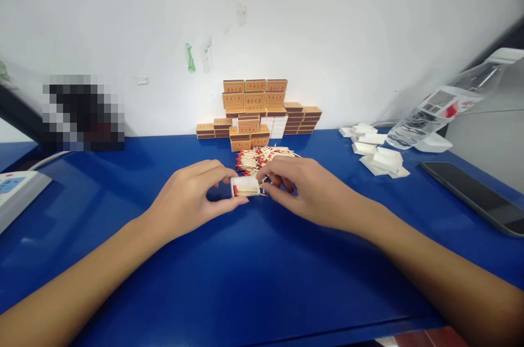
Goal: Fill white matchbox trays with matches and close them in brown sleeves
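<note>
Loading matches seemed in hand — the left hand pinched the tray; the right hand, curled fingers barely parted, had unclear hold — and called for careful alignment next.

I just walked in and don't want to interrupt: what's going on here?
A person's left hand holds a small white tray partly filled with red-headed matches. The right hand is at the tray's other end; whether it pinches a match is hard to tell. Just beyond lies a loose pile of matches, with stacked matchboxes behind it, by the wall.
</note>
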Available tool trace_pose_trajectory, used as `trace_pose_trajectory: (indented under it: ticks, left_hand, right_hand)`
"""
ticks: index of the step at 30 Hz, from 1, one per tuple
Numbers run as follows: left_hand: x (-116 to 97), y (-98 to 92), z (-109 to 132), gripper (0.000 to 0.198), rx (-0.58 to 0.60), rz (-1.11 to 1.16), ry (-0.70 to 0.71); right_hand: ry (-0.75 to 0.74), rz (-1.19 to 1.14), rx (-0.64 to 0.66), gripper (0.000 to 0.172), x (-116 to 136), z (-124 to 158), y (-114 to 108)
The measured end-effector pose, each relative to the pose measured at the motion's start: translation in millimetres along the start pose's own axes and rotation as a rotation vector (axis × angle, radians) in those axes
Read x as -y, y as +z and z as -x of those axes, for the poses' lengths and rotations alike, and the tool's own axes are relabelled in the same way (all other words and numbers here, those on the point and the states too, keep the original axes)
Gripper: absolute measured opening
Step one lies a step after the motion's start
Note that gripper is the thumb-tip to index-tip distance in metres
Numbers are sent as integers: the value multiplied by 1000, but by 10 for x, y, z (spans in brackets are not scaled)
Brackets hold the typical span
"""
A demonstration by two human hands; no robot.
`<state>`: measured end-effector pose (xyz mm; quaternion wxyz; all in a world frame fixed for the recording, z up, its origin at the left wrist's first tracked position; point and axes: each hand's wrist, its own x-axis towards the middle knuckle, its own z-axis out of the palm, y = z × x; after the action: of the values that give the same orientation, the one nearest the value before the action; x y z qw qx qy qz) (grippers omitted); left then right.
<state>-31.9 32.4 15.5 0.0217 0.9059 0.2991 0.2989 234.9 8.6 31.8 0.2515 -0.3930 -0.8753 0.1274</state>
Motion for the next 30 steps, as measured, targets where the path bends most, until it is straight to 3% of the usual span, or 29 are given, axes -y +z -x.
trace_pose_trajectory:
  ticks: [7,14,18,22,27,30]
  left_hand:
    - [61,-74,-34,30,-75,-102,-88]
    - [16,-22,0,27,-57,-112,-79]
    - [-7,-18,-5,26,-63,-104,-61]
    - [-29,-16,-2,28,-55,-80,-72]
    - [-111,-5,9,26,44,22,-35]
    - [-173,6,12,28,139,58,-6]
  right_hand:
    - [62,76,73,4,-91,-20,54]
    - [119,121,105,9,-17,-87,269]
    - [122,99,170,12,-12,-79,215]
    - [147,97,93,13,-72,-23,23]
    - [198,24,10,14,-144,-8,-96]
    - [135,-61,-37,34,-107,-26,-75]
